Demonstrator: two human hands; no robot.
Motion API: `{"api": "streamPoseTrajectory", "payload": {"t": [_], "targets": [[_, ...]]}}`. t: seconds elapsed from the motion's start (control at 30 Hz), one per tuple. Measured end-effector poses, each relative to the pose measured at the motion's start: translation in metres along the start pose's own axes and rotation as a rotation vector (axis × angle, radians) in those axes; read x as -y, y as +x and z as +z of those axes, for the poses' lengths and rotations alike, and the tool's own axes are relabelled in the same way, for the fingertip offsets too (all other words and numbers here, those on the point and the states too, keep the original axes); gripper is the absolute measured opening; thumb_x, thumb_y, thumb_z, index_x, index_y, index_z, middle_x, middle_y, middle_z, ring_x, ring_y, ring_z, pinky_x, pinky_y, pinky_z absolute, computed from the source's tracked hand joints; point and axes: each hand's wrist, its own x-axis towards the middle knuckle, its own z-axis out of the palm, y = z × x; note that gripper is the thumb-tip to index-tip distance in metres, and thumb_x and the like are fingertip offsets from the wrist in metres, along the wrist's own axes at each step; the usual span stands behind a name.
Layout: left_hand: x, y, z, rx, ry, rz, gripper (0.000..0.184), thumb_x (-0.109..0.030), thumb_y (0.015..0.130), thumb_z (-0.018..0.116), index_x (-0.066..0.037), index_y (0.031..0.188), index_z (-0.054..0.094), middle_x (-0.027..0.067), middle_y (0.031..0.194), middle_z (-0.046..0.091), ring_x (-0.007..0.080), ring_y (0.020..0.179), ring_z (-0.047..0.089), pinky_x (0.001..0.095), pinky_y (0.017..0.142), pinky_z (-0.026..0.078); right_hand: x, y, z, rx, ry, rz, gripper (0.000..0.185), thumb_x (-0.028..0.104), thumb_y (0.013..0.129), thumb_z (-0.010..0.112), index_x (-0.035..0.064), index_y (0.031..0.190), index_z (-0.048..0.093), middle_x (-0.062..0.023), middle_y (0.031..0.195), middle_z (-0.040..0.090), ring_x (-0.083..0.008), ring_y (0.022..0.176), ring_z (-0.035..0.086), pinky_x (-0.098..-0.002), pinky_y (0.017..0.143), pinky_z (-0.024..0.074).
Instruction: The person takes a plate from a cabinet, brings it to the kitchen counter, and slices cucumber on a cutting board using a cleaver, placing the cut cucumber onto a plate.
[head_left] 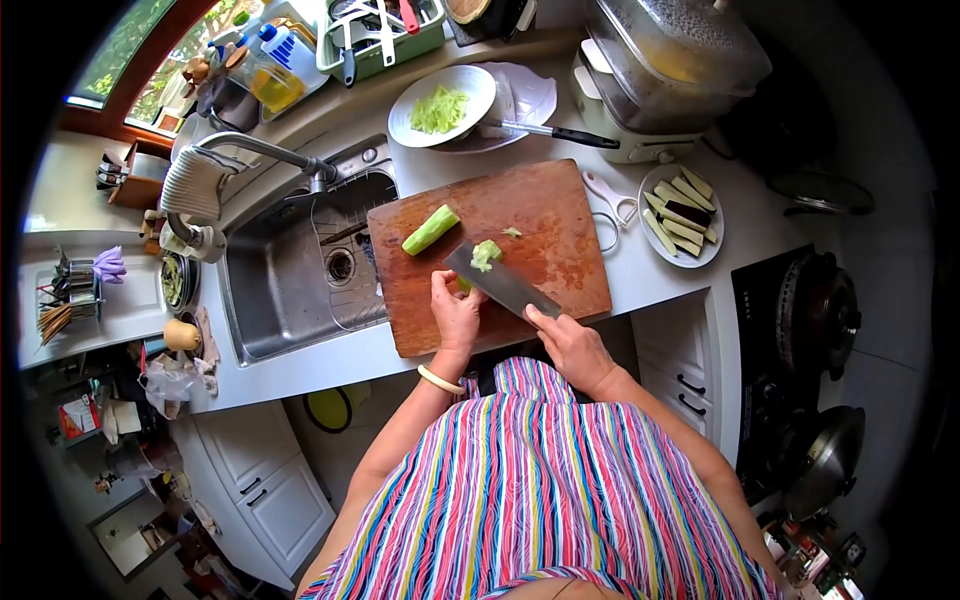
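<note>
My right hand (577, 352) is closed round the handle of a cleaver (512, 287), whose broad blade lies slanting over the wooden cutting board (560, 215). Pale green cut pieces (486, 254) rest at the blade's far side. Beside the blade's near edge, my left hand (457, 316) has its fingers bent around a green vegetable piece (463, 285), mostly hidden by the fingers. A longer peeled green vegetable piece (431, 230) sits on the board's left part, apart from both hands. A small scrap (512, 232) lies farther right.
Left of the board is a steel sink (270, 290) with a faucet (255, 150). Behind stands a white bowl (405, 120) of green shreds. A peeler (610, 197) and a plate (682, 262) of eggplant strips lie right, before the stove (760, 400). A steamer (650, 100) stands behind.
</note>
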Motion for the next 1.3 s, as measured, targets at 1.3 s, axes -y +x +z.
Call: {"api": "streamPoseTrajectory", "payload": {"t": [1.3], "targets": [[-0.011,0.000,-0.009,0.079,0.446,0.598,0.049,-0.002,0.069,0.068,-0.003,0.114,0.047,0.0176,0.111,0.054,0.0355,0.104,0.053,0.0408,0.092,0.044,-0.030,-0.026,-0.026,-0.182,-0.085,0.154,0.044,0.008,0.089,0.059,0.0164,0.131,0.056,-0.0177,0.082,0.058,-0.0369,0.075,0.059,-0.0451,0.067,0.0484]]}}
